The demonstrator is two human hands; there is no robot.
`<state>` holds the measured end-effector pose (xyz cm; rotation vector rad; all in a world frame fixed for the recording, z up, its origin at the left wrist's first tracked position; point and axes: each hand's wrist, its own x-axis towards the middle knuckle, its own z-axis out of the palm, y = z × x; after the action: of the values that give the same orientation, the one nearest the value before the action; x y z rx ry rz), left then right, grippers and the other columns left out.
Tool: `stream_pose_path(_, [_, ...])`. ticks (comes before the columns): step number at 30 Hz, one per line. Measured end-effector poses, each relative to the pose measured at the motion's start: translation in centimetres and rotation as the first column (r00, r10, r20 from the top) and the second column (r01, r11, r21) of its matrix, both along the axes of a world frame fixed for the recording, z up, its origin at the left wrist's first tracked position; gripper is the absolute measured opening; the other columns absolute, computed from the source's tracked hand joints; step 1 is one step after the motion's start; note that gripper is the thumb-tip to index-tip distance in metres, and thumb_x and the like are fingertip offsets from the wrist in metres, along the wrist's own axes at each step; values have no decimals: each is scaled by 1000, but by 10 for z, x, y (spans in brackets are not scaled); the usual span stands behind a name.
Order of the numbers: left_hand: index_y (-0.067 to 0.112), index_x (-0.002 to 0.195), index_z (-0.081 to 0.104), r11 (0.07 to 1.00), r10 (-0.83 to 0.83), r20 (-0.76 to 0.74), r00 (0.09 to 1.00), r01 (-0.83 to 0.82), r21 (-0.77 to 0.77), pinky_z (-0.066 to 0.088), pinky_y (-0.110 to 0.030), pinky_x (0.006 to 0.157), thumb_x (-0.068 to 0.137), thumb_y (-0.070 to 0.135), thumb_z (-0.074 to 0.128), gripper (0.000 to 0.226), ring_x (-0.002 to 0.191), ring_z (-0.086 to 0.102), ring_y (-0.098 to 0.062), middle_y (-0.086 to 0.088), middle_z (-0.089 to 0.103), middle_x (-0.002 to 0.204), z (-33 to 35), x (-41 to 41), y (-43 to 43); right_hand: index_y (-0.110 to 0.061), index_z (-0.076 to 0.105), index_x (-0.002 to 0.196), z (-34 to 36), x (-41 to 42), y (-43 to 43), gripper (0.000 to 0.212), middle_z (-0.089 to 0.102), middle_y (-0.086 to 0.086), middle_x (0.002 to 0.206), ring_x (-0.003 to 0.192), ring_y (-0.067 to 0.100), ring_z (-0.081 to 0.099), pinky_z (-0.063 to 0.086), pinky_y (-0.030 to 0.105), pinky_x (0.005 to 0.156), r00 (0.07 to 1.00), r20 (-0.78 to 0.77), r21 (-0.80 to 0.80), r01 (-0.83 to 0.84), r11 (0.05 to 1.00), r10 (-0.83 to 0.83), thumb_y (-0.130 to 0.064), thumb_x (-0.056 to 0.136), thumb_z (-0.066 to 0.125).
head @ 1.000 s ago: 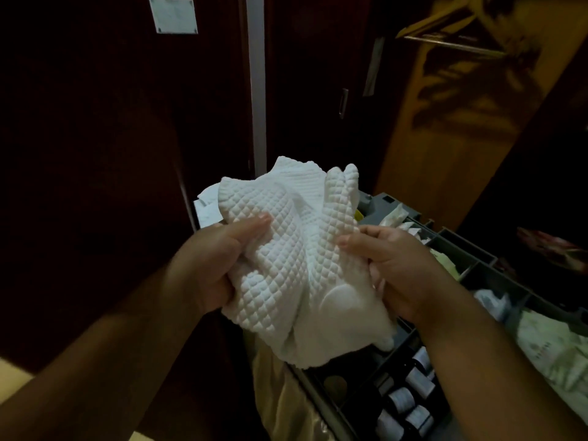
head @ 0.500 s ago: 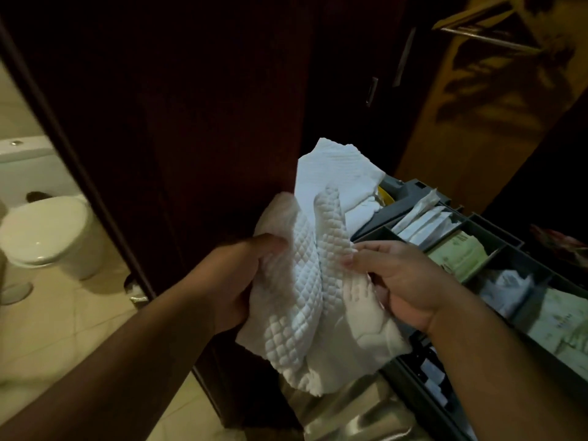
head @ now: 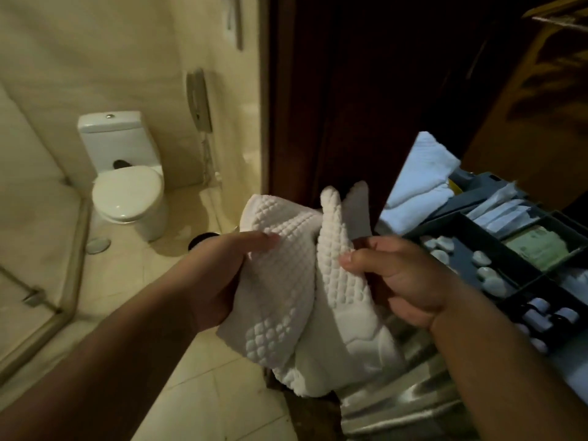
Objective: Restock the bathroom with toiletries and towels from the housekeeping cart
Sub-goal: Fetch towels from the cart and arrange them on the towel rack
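The white bath mat is a thick textured cloth with a raised bobble pattern on one face and a flatter stitched panel near its lower end. It hangs bunched in the air between both hands, in front of the dark door frame, with its lower folds drooping free and touching nothing visible.

Handling judgement: soft, limp and light. It will not hold a shape, so unsupported parts sag and can trail on the floor. The bobbled face gives good friction, so slipping is unlikely. It is not fragile.

Grip state: the left hand is clenched on the left fold, thumb lying across the bobbled face. The right hand pinches the upright middle fold between thumb and fingers.

Recommended hold: shift each hand to a hem corner, so that the mat opens flat under its own weight.

Outward: the housekeeping cart stands just to the right. Folded towels rest at the far left corner of its tray; sachets and small bottles fill the divided compartments. To the left, the tiled bathroom floor leads to the toilet, well apart from the mat.
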<state>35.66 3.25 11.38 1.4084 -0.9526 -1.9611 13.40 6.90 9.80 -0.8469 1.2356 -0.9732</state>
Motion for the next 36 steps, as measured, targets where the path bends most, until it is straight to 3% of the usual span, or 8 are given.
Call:
stream_pose_path(5, [11, 114, 68, 993, 108, 27, 994, -106, -43, 55, -46, 84, 79, 30, 69, 40, 88, 75, -35, -18, 76, 100, -2, 83, 20, 1, 67, 111, -10, 72, 1, 24, 72, 24, 108, 101, 33, 71, 59, 40, 82, 999, 1, -3, -53, 999, 53, 5, 91, 54])
stream_pose_path(10, [8, 118, 65, 957, 283, 1, 959, -282, -70, 55, -45, 84, 68, 28, 70, 54, 89, 73, -36, -20, 75, 101, -10, 160, 37, 2, 68, 107, -10, 151, -18, 20, 73, 25, 105, 102, 39, 70, 55, 53, 95, 974, -117, 9, -196, 981, 195, 1, 90, 56])
stream_pose_path(15, [14, 132, 59, 925, 372, -28, 928, -373, -68, 57, -45, 82, 70, 23, 71, 63, 102, 70, -36, -16, 74, 110, -31, 216, 40, -3, 71, 86, -1, 207, -47, 9, 72, 6, 70, 58, 16, 68, 50, 25, 53, 915, -294, -10, -291, 957, 275, -4, 89, 62])
stream_pose_path(18, [16, 122, 62, 921, 385, -17, 923, -385, -62, 56, -45, 81, 81, 17, 63, 41, 98, 71, -34, -13, 77, 100, -40, 232, 41, -4, 72, 81, -3, 229, -59, 7, 73, 13, 73, 62, 23, 69, 56, 35, 62, 902, -347, -49, -290, 956, 256, -6, 86, 67])
stream_pose_path(22, [15, 122, 62, 911, 411, -30, 911, -411, -5, 55, -45, 85, 80, 16, 62, 42, 97, 72, -33, -14, 77, 100, -55, 238, 37, -8, 75, 81, -12, 249, -74, 3, 76, 14, 77, 71, 30, 73, 61, 44, 70, 880, -393, -44, -310, 950, 269, -10, 82, 73])
stream_pose_path(25, [12, 125, 61, 883, 469, -28, 883, -468, 39, 58, -42, 77, 86, 20, 61, 41, 94, 73, -33, -18, 75, 104, -65, 242, 29, -4, 72, 77, -21, 259, -89, 10, 74, 16, 73, 68, 30, 72, 60, 41, 66, 886, -340, 19, -328, 945, 314, -6, 86, 69])
stream_pose_path(30, [8, 125, 61, 793, 608, -5, 794, -607, 61, 58, -38, 64, 87, 21, 61, 40, 81, 73, -31, -19, 75, 98, -68, 262, 5, 15, 66, 97, -31, 284, -122, 20, 69, 36, 99, 93, 48, 69, 54, 64, 86, 916, -193, 85, -341, 936, 352, -2, 86, 64])
stream_pose_path(36, [8, 121, 64, 639, 769, -9, 639, -769, -10, 58, -42, 66, 84, 20, 63, 39, 88, 72, -34, -19, 75, 102, -60, 268, -24, 3, 68, 94, -41, 291, -173, 12, 73, 25, 91, 81, 37, 72, 59, 52, 78, 929, -61, 64, -362, 930, 365, -3, 84, 67])
